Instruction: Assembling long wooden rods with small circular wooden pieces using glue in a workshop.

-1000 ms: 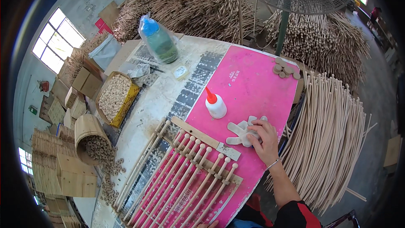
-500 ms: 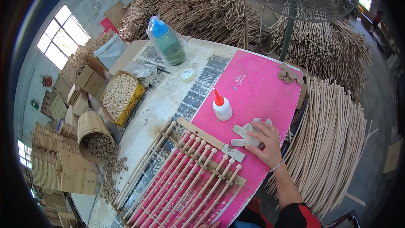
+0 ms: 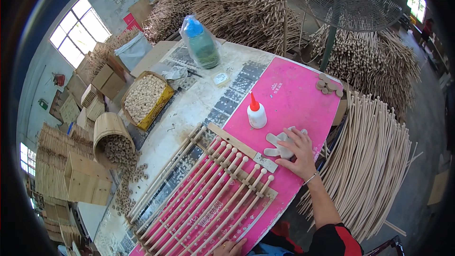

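My right hand (image 3: pixel 299 155) lies over a pale grey-white work glove (image 3: pixel 279 145) on the pink board (image 3: pixel 298 90), fingers stretched and spread, touching it. Just left of that hand is a flat scraper blade (image 3: pixel 265 162). Wooden rods with round ball ends (image 3: pixel 213 185) lie side by side across a slotted wooden rack (image 3: pixel 249 181). At the bottom edge, my left hand (image 3: pixel 230 248) shows only in part, beside the rods' near ends; its grip is hidden. A white glue bottle with a red pointed cap (image 3: pixel 256 114) stands upright beyond the glove.
Round wooden discs (image 3: pixel 328 85) sit at the board's far right corner. Leftward are a yellow box of wooden balls (image 3: pixel 148 99), a tipped wooden barrel (image 3: pixel 111 135) spilling rings, and a bagged blue-green bottle (image 3: pixel 201 45). Rod bundles (image 3: pixel 360 166) stand right; a large fan (image 3: pixel 341 0) is behind.
The whole view has shifted slightly, moving the scene rightward. More of my left hand shows at the bottom edge. My right hand stays at the glove.
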`<state>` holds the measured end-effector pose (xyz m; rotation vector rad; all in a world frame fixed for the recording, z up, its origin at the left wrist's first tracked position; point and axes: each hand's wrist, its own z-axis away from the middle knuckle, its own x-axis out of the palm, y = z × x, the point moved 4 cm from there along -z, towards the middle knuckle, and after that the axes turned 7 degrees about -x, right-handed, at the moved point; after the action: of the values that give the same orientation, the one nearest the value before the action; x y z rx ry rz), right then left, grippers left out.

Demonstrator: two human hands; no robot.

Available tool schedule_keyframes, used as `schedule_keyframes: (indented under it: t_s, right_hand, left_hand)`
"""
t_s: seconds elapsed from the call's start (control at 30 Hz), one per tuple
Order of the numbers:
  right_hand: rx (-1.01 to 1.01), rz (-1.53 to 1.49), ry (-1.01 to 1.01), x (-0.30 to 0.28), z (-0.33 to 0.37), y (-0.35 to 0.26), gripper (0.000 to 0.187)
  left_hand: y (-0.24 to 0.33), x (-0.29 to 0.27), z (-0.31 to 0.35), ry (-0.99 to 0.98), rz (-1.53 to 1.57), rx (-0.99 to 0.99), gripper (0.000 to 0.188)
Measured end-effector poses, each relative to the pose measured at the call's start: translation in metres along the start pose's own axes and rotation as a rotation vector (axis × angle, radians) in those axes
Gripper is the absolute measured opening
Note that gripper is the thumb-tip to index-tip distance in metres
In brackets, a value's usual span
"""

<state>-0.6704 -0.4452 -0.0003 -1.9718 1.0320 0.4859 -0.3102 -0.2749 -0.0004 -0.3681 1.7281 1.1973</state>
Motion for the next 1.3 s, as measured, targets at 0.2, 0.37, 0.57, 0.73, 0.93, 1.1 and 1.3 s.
schedule_keyframes:
  t_s: [0.2,0.37,0.57,0.73,0.93,1.1,1.3]
  right_hand:
    - [0.073,0.026,0.048,0.005,0.014,0.005,0.025]
    - [0.1,0.025,0.246,0.015,0.008,0.017,0.025]
    - [-0.03,0.24,0.241,-0.006,0.0,-0.006,0.033]
    - [-0.006,-0.101,0.185,0.017,0.036,-0.049,0.027]
    - [0.161,-0.319,0.178,0.03,0.078,-0.079,0.013]
    - [0.384,-0.467,0.246,0.026,0.101,-0.066,0.013]
    - [0.156,-0.214,0.245,0.036,0.094,-0.082,0.014]
  left_hand:
    - [0.007,0.003,0.007,0.043,-0.078,0.047,0.04]
    - [-0.01,0.02,0.02,-0.005,-0.174,-0.004,0.043]
    - [-0.009,0.012,0.003,-0.067,-0.121,0.081,0.052]
    - [-0.009,0.012,0.011,-0.02,-0.203,0.039,0.046]
    - [-0.007,-0.018,0.048,0.254,-0.152,-0.072,0.033]
    - [-0.019,-0.053,0.061,0.324,-0.229,-0.231,0.038]
    - [-0.04,-0.054,0.079,0.294,-0.235,-0.336,0.041]
